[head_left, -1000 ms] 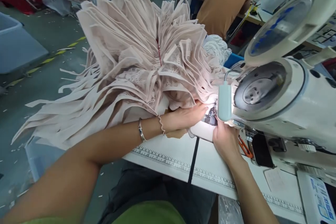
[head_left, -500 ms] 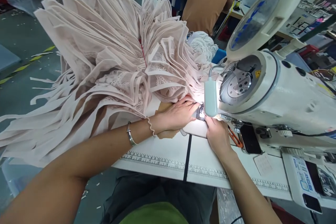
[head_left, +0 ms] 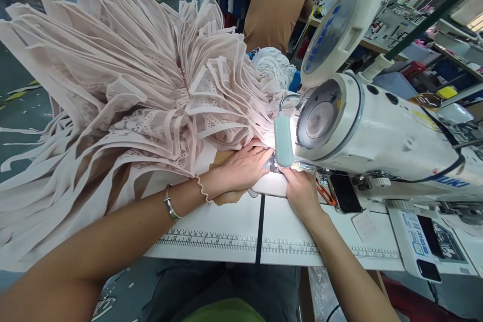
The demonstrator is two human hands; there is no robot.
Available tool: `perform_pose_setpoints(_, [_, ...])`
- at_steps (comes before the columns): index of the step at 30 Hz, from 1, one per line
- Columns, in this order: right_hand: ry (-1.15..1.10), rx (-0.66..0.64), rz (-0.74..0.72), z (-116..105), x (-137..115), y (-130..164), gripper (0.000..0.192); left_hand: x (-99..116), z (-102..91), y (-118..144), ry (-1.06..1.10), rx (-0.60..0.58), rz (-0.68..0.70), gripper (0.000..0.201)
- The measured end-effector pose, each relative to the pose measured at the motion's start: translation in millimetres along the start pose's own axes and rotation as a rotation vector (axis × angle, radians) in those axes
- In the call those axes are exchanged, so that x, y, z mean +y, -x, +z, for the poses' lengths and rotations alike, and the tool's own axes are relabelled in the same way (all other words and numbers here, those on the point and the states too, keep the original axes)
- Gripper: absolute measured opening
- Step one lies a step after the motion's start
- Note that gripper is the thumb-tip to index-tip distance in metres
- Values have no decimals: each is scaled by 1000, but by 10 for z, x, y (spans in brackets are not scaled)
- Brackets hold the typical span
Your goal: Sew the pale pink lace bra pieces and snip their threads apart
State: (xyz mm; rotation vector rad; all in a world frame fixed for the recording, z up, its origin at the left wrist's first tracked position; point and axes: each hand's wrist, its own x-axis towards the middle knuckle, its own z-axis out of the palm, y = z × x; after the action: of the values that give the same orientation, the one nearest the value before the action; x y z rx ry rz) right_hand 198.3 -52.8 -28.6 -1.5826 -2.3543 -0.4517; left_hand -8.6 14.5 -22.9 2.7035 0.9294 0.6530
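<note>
Both hands meet at the needle of the sewing machine (head_left: 377, 131). The left hand (head_left: 241, 167) lies flat, fingers together, pressing pink fabric (head_left: 151, 95) that fans away leftward. The right hand (head_left: 300, 192) pinches the fabric edge, its grip closed, just right of the needle on the tabletop (head_left: 226, 226).

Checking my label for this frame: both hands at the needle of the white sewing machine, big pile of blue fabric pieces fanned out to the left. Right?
One thing is off: the fabric pile is pale pink, not blue, as the head view shows. The rest holds: the left hand and right hand are both at the needle area of the white sewing machine, and the pile fans out to the left.
</note>
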Motion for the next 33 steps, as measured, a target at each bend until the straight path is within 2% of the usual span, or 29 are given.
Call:
perform_pose_setpoints(6, [40,-37,38,-44,-51,-29,51,19,10,-6,-40,1,3,18])
perform_pose_setpoints(12, [67,-281,141,-195,-147,-111,57,21,8,-6,-91,22,16,16])
perform_pose_setpoints(18, [58,-416,190,-281,-207,-193,58,11,37,-5,-54,16,-5,14])
perform_pose_setpoints(24, [43,-421,203,-273,-203,-194,58,25,24,-10,-27,24,0,13])
perform_pose_setpoints(33, [-53,-332,172,-216,-154,-172,60,24,18,-7,-68,31,3,10])
